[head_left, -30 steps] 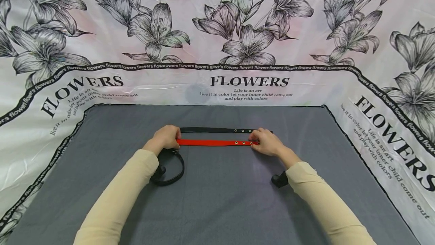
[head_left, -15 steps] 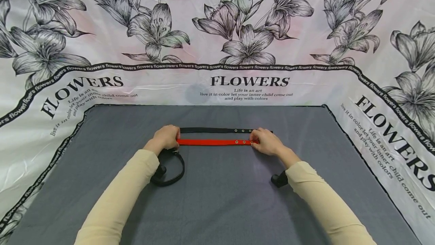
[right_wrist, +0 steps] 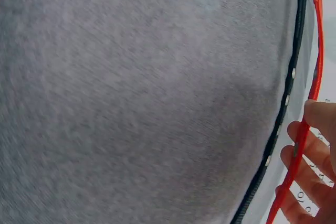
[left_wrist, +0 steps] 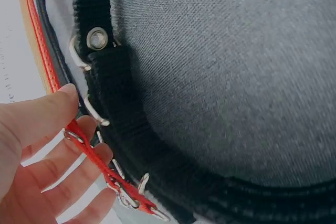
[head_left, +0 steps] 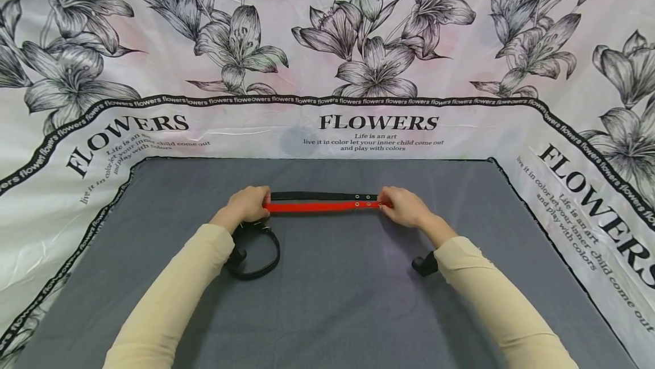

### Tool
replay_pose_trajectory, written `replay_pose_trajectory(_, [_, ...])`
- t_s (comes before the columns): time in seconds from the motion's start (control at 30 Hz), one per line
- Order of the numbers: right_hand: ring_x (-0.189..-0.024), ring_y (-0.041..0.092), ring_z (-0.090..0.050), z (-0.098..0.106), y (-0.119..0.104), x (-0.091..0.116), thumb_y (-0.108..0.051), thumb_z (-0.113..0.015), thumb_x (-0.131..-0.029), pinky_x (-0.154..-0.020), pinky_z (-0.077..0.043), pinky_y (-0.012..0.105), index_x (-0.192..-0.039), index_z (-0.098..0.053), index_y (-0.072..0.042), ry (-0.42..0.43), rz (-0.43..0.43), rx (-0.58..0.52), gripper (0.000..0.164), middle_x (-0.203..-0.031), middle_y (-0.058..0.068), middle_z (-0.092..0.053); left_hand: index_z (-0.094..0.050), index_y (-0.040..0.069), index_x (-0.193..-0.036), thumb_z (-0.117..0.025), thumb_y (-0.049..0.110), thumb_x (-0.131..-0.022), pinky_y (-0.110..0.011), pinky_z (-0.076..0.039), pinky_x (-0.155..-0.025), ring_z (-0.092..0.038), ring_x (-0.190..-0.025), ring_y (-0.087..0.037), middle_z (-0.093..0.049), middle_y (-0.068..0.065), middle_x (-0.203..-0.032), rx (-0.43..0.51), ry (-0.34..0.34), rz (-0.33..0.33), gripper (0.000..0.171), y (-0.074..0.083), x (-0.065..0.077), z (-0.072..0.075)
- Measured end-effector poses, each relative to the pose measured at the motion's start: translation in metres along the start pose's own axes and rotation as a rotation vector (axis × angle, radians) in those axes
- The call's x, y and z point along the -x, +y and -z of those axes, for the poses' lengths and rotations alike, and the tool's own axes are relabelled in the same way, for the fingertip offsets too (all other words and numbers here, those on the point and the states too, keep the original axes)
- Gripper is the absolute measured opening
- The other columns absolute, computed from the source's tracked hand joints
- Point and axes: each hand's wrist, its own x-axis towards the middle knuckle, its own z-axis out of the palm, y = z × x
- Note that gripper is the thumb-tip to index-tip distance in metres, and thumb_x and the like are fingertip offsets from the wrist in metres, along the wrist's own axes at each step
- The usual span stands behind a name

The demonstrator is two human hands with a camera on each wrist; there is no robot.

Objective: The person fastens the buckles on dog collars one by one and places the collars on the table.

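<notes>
The long, flat red strap with metal rings (head_left: 312, 207) stretches between the left hand (head_left: 248, 204) and right hand (head_left: 405, 207), which both pinch it.

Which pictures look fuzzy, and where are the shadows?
Head view: mostly crisp, soft shadows on the grey cloth beside both sleeves; left wrist view: the weave shows near the looped black strap but blurs toward the right; right wrist view: the cloth looks soft and grainy, with a dim shadow beside the long black strap.
</notes>
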Motion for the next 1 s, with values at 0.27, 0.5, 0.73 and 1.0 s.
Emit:
replay_pose_trajectory(0.27, [-0.075, 0.018, -0.059, 0.005, 0.000, -0.002, -0.011, -0.060, -0.088, -0.066, -0.048, 0.039, -0.093, -0.063, -0.011, 0.074, 0.048, 0.031, 0.006, -0.087, 0.002, -0.063, -0.057, 0.007, -0.100, -0.063, 0.017, -0.087, -0.032, -0.041, -0.059, -0.050, -0.066, -0.020, -0.057, -0.005, -0.082, 0.083, 0.078, -0.066, 0.017, -0.008, 0.016, 0.009])
replay_pose_trajectory(0.5, [-0.072, 0.018, -0.058, 0.010, -0.002, 0.000, -0.009, -0.057, -0.089, -0.065, -0.048, 0.039, -0.092, -0.063, -0.012, 0.166, 0.071, 0.084, 0.007, -0.085, 0.001, -0.062, -0.061, 0.008, -0.101, -0.057, 0.020, -0.092, -0.029, -0.039, -0.057, -0.049, -0.065, -0.016, -0.059, -0.003, -0.080, 0.159, 0.150, -0.138, 0.016, -0.020, 0.023, 0.012])
replay_pose_trajectory(0.73, [-0.070, 0.016, -0.058, 0.014, 0.000, 0.005, -0.012, -0.059, -0.088, -0.064, -0.049, 0.037, -0.094, -0.064, -0.013, 0.229, 0.057, 0.103, 0.008, -0.087, 0.000, -0.065, -0.061, 0.007, -0.097, -0.056, 0.017, -0.092, -0.027, -0.035, -0.051, -0.042, -0.056, -0.014, -0.056, -0.002, -0.073, 0.205, 0.174, -0.160, 0.013, -0.034, 0.032, 0.014])
replay_pose_trajectory(1.0, [-0.051, 0.012, -0.044, 0.015, 0.006, 0.012, -0.025, -0.068, -0.084, -0.046, -0.036, 0.028, -0.081, -0.062, -0.016, 0.232, -0.033, 0.105, 0.012, -0.065, -0.003, -0.056, -0.064, 0.007, -0.099, -0.056, 0.014, -0.091, -0.026, -0.033, -0.046, -0.040, -0.049, -0.013, -0.056, -0.003, -0.068, 0.281, 0.211, -0.142, 0.013, -0.046, 0.044, 0.017])
